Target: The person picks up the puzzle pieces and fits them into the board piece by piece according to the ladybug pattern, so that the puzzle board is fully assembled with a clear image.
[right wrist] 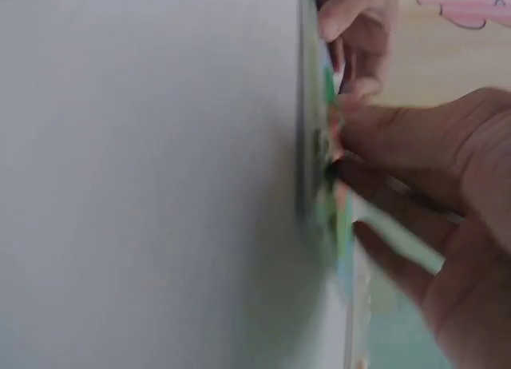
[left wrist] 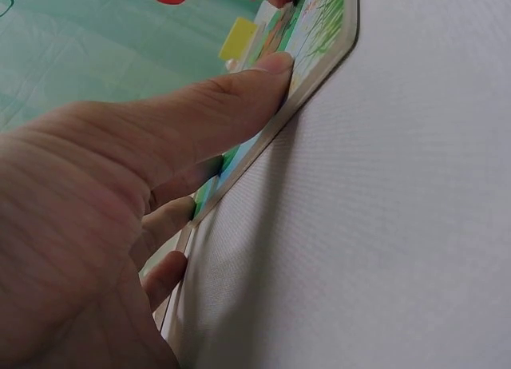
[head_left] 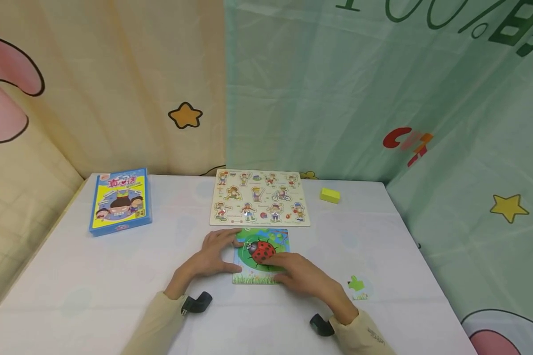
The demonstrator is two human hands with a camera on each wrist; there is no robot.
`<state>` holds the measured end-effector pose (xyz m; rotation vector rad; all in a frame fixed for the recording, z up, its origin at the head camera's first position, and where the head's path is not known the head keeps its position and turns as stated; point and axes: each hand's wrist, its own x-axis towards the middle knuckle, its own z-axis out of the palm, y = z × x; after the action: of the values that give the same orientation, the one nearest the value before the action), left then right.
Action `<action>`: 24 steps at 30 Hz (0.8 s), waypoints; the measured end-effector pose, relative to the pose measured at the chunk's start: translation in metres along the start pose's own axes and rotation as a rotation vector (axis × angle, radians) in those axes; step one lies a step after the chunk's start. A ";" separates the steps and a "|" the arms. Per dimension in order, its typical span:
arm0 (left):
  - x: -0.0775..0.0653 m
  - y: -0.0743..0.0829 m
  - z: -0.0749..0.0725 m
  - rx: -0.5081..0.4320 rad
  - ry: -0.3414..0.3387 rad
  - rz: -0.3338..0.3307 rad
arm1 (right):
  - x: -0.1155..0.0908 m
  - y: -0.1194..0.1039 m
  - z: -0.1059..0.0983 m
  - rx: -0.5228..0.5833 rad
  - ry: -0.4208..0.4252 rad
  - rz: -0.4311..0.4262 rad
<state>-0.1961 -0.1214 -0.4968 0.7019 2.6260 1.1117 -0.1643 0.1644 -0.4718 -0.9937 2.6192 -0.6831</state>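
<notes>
A ladybug jigsaw puzzle (head_left: 244, 280) in a thin square tray lies flat in front of me. My left hand (head_left: 214, 254) rests along its left side, thumb and fingers spread, the thumb tip on the tray's edge in the left wrist view. From the right, my right hand (head_left: 299, 273) reaches over the puzzle, its fingertips touching the surface by the red ladybug (head_left: 261, 250). The right wrist view is blurred; no loose piece shows between those fingers. Green and white loose puzzle pieces (head_left: 357, 283) lie on the table to the right of that hand.
A board with children's figures (head_left: 259, 198) lies just behind the puzzle. Farther right is a yellow block (head_left: 330, 195). A blue and yellow box (head_left: 120, 202) sits at the back left of the white-covered table (head_left: 182, 202). Printed curtains hang behind and beside it.
</notes>
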 end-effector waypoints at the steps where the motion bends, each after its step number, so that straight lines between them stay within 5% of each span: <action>1: 0.000 0.000 0.000 0.000 0.000 -0.004 | -0.004 0.003 -0.001 0.016 0.011 -0.007; 6: -0.001 0.000 0.001 -0.002 -0.001 -0.011 | -0.035 0.018 -0.010 0.040 0.128 0.013; 16: -0.001 0.001 0.000 -0.005 -0.001 -0.018 | -0.106 0.059 -0.019 -0.056 0.264 0.305; 24: 0.000 0.001 0.001 -0.007 0.001 -0.011 | -0.148 0.081 -0.022 0.004 0.249 0.294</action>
<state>-0.1957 -0.1205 -0.4967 0.6849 2.6226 1.1181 -0.1092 0.3254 -0.4834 -0.5312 2.8913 -0.7792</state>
